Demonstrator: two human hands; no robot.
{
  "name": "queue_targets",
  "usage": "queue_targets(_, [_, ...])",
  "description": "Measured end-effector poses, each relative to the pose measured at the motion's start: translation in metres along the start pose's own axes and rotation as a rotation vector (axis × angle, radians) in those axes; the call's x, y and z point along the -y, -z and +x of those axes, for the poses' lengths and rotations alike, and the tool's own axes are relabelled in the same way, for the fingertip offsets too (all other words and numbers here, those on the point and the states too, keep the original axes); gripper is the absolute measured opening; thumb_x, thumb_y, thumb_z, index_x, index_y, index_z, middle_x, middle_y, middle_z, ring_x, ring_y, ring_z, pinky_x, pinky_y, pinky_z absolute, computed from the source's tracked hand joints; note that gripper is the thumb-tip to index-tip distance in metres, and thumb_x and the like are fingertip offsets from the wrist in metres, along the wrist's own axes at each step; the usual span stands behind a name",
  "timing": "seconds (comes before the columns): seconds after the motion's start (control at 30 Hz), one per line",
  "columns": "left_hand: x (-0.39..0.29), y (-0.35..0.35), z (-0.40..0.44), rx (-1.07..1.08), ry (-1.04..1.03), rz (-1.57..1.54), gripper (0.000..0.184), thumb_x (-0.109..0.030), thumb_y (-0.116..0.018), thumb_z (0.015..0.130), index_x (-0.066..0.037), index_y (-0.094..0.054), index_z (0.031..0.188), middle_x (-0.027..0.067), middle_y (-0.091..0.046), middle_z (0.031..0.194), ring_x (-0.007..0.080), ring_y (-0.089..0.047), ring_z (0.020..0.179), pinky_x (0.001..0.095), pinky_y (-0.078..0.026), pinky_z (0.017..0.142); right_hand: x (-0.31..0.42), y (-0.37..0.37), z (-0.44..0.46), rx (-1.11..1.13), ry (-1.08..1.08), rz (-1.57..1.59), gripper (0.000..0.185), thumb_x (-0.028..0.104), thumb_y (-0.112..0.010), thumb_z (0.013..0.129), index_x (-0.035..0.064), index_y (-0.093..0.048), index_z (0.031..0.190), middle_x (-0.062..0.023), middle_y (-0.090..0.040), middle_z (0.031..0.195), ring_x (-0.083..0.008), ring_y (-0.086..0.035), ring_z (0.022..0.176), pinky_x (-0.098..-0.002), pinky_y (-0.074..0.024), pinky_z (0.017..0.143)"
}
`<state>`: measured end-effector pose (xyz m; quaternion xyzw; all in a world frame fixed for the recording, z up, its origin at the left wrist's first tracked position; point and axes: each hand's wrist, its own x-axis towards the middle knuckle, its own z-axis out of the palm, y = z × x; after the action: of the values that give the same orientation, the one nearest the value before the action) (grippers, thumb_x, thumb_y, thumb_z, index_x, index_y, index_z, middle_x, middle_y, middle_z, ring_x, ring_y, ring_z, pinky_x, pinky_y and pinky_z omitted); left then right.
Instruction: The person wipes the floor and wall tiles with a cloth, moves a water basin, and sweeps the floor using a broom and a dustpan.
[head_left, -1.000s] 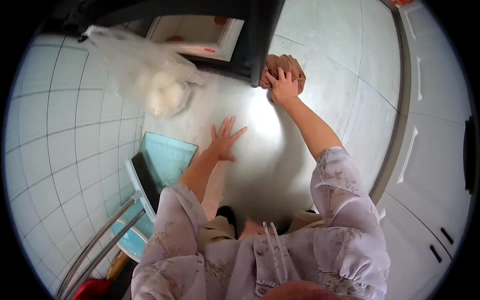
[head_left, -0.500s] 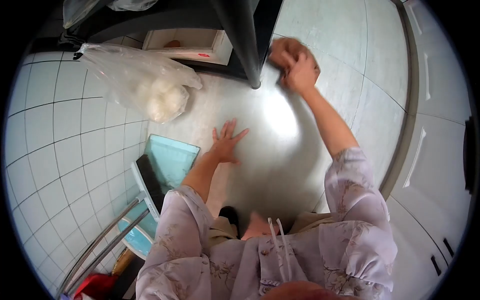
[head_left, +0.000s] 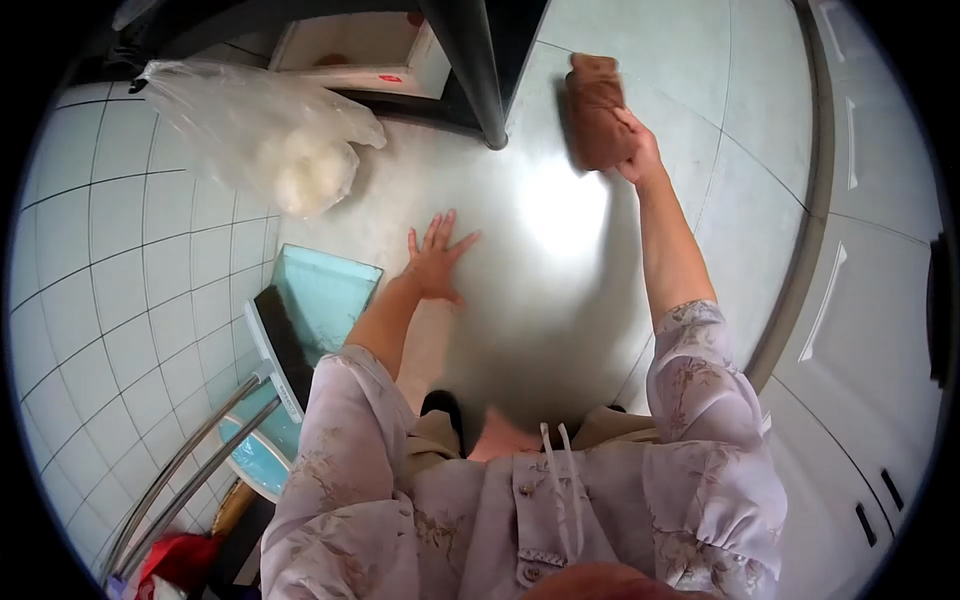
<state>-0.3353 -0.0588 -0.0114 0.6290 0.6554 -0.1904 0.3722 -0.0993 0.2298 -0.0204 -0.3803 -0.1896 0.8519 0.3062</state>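
Observation:
A brown cloth (head_left: 600, 115) is gripped at its lower right edge by my right hand (head_left: 638, 150), near the foot of the black rack. The cloth looks folded and slightly blurred, and whether it touches the floor I cannot tell. Fingers spread, my left hand (head_left: 435, 262) rests on the pale tiled floor (head_left: 530, 320) with nothing in it. To the left of that hand stands a light blue dustpan (head_left: 330, 290), with a dark-bristled broom (head_left: 280, 345) leaning against it.
A clear plastic bag (head_left: 270, 125) holding white round things hangs from the black rack (head_left: 470, 70). A white box (head_left: 360, 60) sits on the rack's lower shelf. White cabinets (head_left: 870, 300) line the right side; a blue basin (head_left: 258, 455) stands at lower left.
My right hand has shifted slightly right and down. The cloth, bunched under it before, now stretches out away from me. My left hand stays spread on the floor; the view has shifted slightly.

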Motion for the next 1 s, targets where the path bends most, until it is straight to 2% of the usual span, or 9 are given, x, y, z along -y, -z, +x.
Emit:
queue_targets(0.23, [0.001, -0.002, -0.002, 0.006, -0.005, -0.025, 0.125, -0.04, -0.086, 0.047, -0.038, -0.006, 0.144, 0.013, 0.016, 0.15, 0.0325, 0.012, 0.139, 0.0628, -0.001, 0.104, -0.014, 0.015, -0.039, 0.17, 0.181, 0.384, 0.039, 0.021, -0.039, 0.093, -0.0016, -0.046, 0.124, -0.0154, -0.054, 0.122, -0.0282, -0.055, 0.108, -0.0411, -0.0449, 0.093])
queue_targets(0.37, [0.008, -0.008, 0.0, -0.062, -0.055, -0.057, 0.128, -0.038, -0.087, 0.044, -0.037, -0.008, 0.144, 0.0131, 0.016, 0.15, 0.0331, 0.011, 0.139, 0.0633, -0.001, 0.104, 0.01, -0.014, -0.062, 0.42, 0.046, 0.372, 0.041, 0.023, -0.042, 0.093, -0.0015, -0.044, 0.126, -0.0157, -0.053, 0.123, -0.0265, -0.052, 0.113, -0.0382, -0.0422, 0.097])
queue_targets(0.43, [0.011, -0.01, -0.002, -0.08, -0.07, -0.088, 0.127, -0.035, -0.088, 0.044, -0.037, -0.01, 0.144, 0.0131, 0.015, 0.15, 0.0326, 0.01, 0.139, 0.0623, 0.0, 0.104, 0.012, -0.047, -0.076, -0.03, 0.299, -0.191, 0.041, 0.022, -0.046, 0.092, -0.0003, -0.044, 0.127, -0.0144, -0.054, 0.121, -0.0249, -0.053, 0.111, -0.0353, -0.0419, 0.095])
queue_targets(0.5, [0.01, -0.012, -0.001, -0.102, -0.069, -0.091, 0.127, -0.033, -0.088, 0.043, -0.038, -0.01, 0.144, 0.0127, 0.015, 0.151, 0.0322, 0.01, 0.139, 0.0622, 0.001, 0.104, -0.014, -0.036, -0.055, -0.169, 0.41, -0.792, 0.044, 0.022, -0.053, 0.089, 0.0052, -0.045, 0.129, -0.013, -0.056, 0.116, -0.0252, -0.053, 0.108, -0.0314, -0.0416, 0.09])
queue_targets(0.57, [0.01, -0.011, -0.001, -0.091, -0.066, -0.099, 0.127, -0.033, -0.088, 0.043, -0.038, -0.011, 0.144, 0.0125, 0.015, 0.151, 0.0321, 0.01, 0.139, 0.0622, 0.001, 0.104, -0.07, -0.004, -0.021, -0.088, 0.743, -1.516, 0.047, 0.029, -0.056, 0.086, 0.0132, -0.048, 0.13, -0.0115, -0.052, 0.123, -0.0261, -0.047, 0.114, -0.0403, -0.0378, 0.093])
queue_targets(0.63, [0.008, -0.008, -0.001, -0.081, -0.056, -0.103, 0.126, -0.033, -0.088, 0.044, -0.038, -0.011, 0.144, 0.0123, 0.015, 0.151, 0.0319, 0.01, 0.139, 0.0622, 0.001, 0.104, -0.12, -0.043, -0.047, -0.192, 0.479, -2.096, 0.048, 0.035, -0.055, 0.084, 0.0231, -0.048, 0.13, -0.0086, -0.043, 0.133, -0.0263, -0.039, 0.122, -0.0548, -0.0288, 0.096])
queue_targets(0.67, [0.006, -0.006, -0.001, -0.065, -0.05, -0.109, 0.125, -0.033, -0.088, 0.045, -0.038, -0.011, 0.144, 0.0122, 0.015, 0.151, 0.0319, 0.009, 0.139, 0.0622, 0.001, 0.104, -0.139, -0.031, -0.033, -0.211, 0.634, -2.014, 0.048, 0.039, -0.052, 0.084, 0.0299, -0.046, 0.131, -0.0039, -0.036, 0.139, -0.0246, -0.03, 0.128, -0.065, -0.0195, 0.095])
queue_targets(0.77, [0.005, -0.003, -0.004, -0.029, -0.038, -0.105, 0.123, -0.033, -0.087, 0.047, -0.038, -0.012, 0.143, 0.0118, 0.015, 0.151, 0.0317, 0.009, 0.139, 0.0622, 0.001, 0.105, -0.123, -0.038, 0.01, -0.4, 0.758, -2.095, 0.048, 0.039, -0.049, 0.086, 0.0327, -0.042, 0.133, -0.0048, -0.033, 0.141, -0.0256, -0.029, 0.13, -0.0647, -0.0186, 0.097])
queue_targets(1.0, [0.011, -0.007, -0.001, -0.055, -0.079, -0.095, 0.127, -0.04, -0.087, 0.044, -0.04, -0.008, 0.143, 0.0117, 0.017, 0.15, 0.0322, 0.012, 0.139, 0.0629, -0.001, 0.104, -0.061, -0.039, 0.079, -0.327, 0.517, -2.016, 0.048, 0.041, -0.047, 0.086, 0.0319, -0.041, 0.133, -0.0026, -0.026, 0.146, -0.0242, -0.02, 0.135, -0.0667, -0.0156, 0.1])
